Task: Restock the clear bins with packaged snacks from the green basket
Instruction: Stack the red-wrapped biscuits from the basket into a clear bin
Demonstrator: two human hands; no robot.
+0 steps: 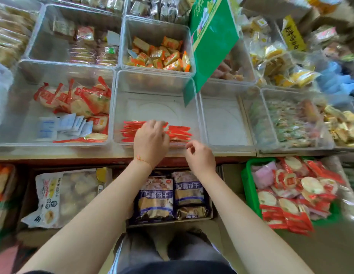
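1. Your left hand (151,142) reaches over the front wall of the middle clear bin (120,107). Its fingers curl down onto the row of red snack packs (180,132) at the front of that bin. I think you are tidying them so they stand in a neat line
2. I cannot tell if those fingers pinch a pack or only press on the tops
3. Your right hand (200,157) hangs just in front of the same bin, near its front edge. Its fingers are loosely bent and hold nothing. It looks ready to go and get more
4. The green basket (249,186) sits low on your right, below the shelf of bins. That keeps it close, so your right hand has a short trip
5. The basket is full of round pale crackers in see-through wrappers with red ends (290,194). Some pink packs (264,175) lie at its back corner
6. The packs in the middle bin have the same red ends. They stand on edge, side by side
7. Most of that bin's floor is bare, so I think there is lots more to put in
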